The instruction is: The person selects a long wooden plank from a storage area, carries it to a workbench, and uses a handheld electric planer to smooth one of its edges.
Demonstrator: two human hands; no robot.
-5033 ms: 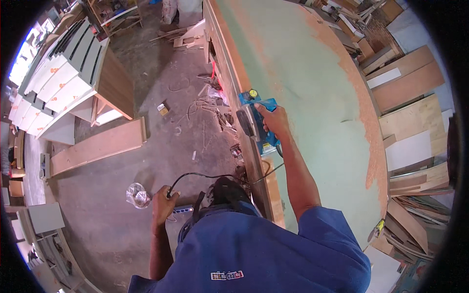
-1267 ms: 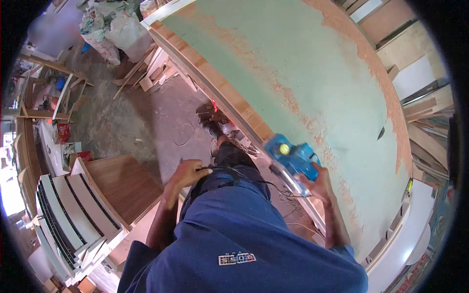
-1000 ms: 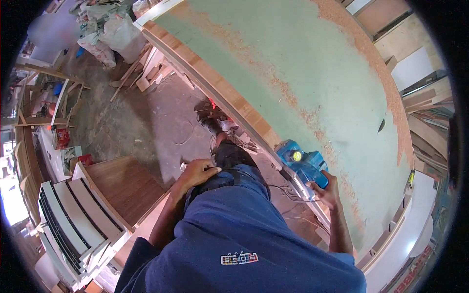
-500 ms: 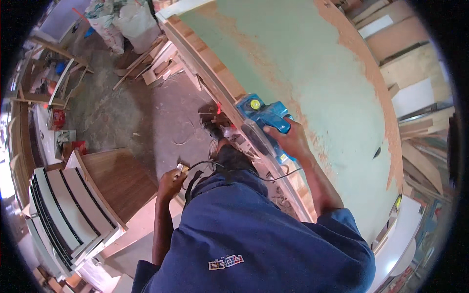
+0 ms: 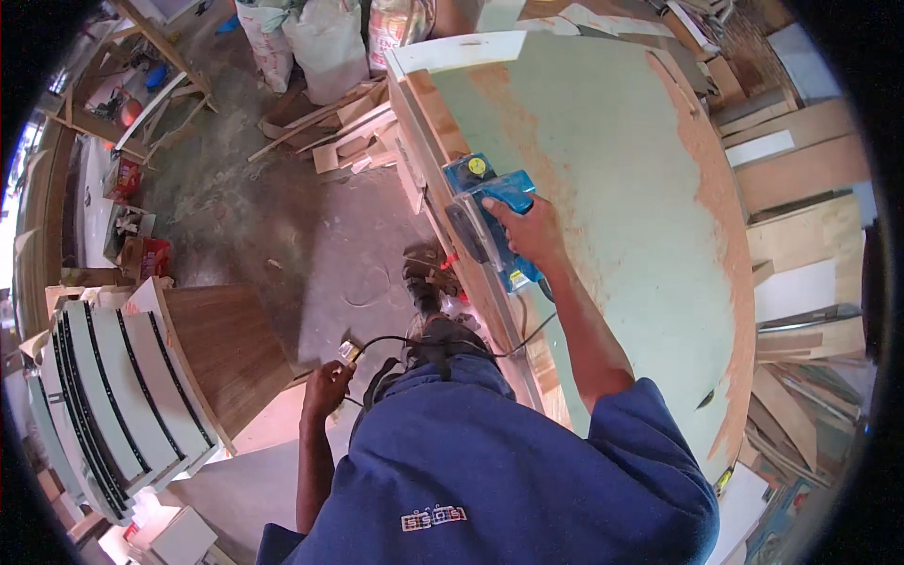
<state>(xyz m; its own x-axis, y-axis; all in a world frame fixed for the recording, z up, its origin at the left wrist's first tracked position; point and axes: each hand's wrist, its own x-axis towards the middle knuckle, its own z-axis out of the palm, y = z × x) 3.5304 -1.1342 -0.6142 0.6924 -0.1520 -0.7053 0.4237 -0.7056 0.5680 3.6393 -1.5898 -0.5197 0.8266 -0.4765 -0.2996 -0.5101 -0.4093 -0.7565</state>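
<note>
My right hand [image 5: 530, 229] is closed round the handle of a blue corded power tool [image 5: 508, 188] with a yellow-green disc on its front knob. I cannot tell whether it is a planer or a sander. It rests along the left edge of a large pale green board [image 5: 621, 217], its grey side overhanging the wooden edge strip. A black cord [image 5: 428, 344] runs from its rear across my front toward my left hand [image 5: 328, 384]. There, low on the left, my curled fingers hold a small pale and yellow cord connector [image 5: 349, 351].
Left of me stands a brown-topped cabinet [image 5: 221, 348] with white panels and black rails. Wood offcuts [image 5: 363, 137] and white sacks [image 5: 325, 52] lie beyond the bench's far left side. Stacked boards [image 5: 800, 221] line the right. The cord crosses near my legs.
The power tool has slid forward along the board's left edge, toward its far corner, with my right hand on it. The whole view has shifted; my left hand still grips the cord connector.
</note>
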